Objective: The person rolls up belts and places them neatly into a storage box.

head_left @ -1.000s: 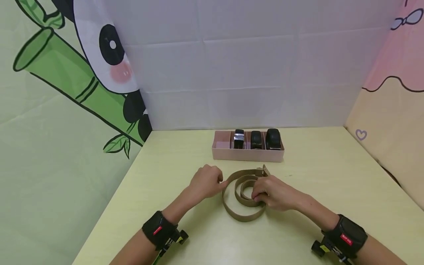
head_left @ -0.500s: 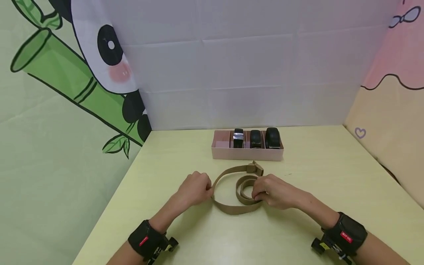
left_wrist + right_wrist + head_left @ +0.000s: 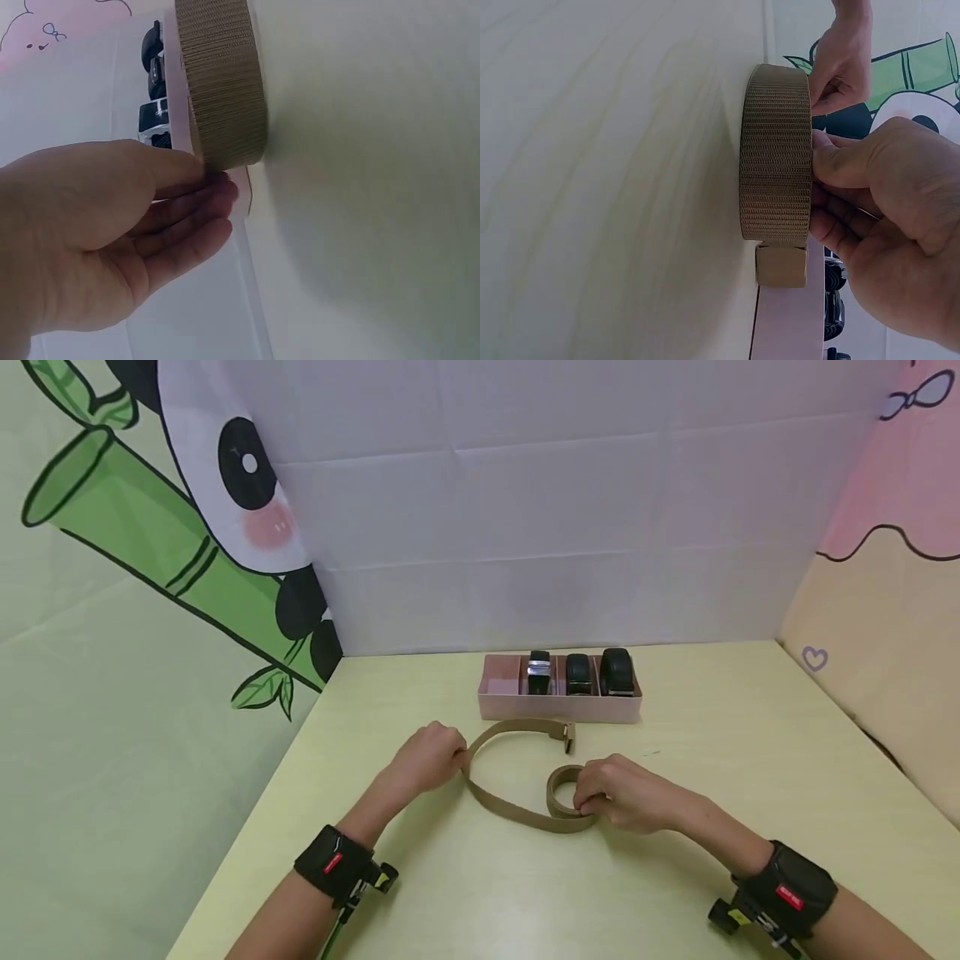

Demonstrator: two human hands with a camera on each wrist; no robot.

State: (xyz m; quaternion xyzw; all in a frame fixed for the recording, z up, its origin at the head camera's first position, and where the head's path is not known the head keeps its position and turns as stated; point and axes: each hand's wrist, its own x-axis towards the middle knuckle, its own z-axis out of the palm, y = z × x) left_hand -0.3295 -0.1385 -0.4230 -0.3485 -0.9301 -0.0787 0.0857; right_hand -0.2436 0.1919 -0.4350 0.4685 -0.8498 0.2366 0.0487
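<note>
A tan webbing belt [image 3: 510,811] stands on its edge on the table, part loose loop, part small coil. My left hand [image 3: 429,756] pinches the loop's left bend between thumb and fingers; the left wrist view shows the ribbed strap [image 3: 225,82] at those fingertips. At the coil [image 3: 557,793], my right hand [image 3: 618,793] pinches the strap's upper edge, with the thumb on the near side in the right wrist view. The belt's buckle end [image 3: 569,737] lies free beyond the coil, near the box. The right hand hides part of the coil.
Behind the belt stands a pink divided box [image 3: 558,709]. Three black rolled items, one with a silver band [image 3: 538,669], sit in its compartments; its leftmost compartment [image 3: 501,673] shows bare pink. Printed cloth walls [image 3: 480,527] border the pale table [image 3: 720,727].
My left hand has moved left and slightly away, drawing the outer loop wider. The coil at my right hand has fewer turns, and the buckle end has swung left. My right hand has barely moved.
</note>
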